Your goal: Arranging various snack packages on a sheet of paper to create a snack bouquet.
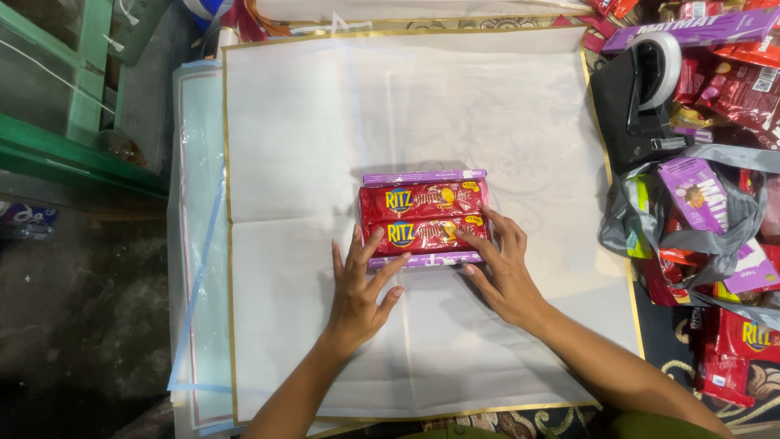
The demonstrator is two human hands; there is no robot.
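Note:
A bundle of snack packs lies in the middle of a white wrapping sheet [309, 114] with a gold border. Two red packs [422, 215] lie side by side, sandwiched between a purple box [422, 176] on the far side and another purple box [422, 261] on the near side. My left hand [361, 284] lies flat on the sheet, fingers spread, its fingertips against the near purple box. My right hand [500, 264] rests at the bundle's near right corner, fingers touching the near red pack and the purple box.
A black tape dispenser [638, 93] stands at the right edge of the sheet. Beside it a grey plastic bag [727, 223] and loose red and purple snack packs [743, 77] are piled. Green wooden furniture [77, 97] stands at the left.

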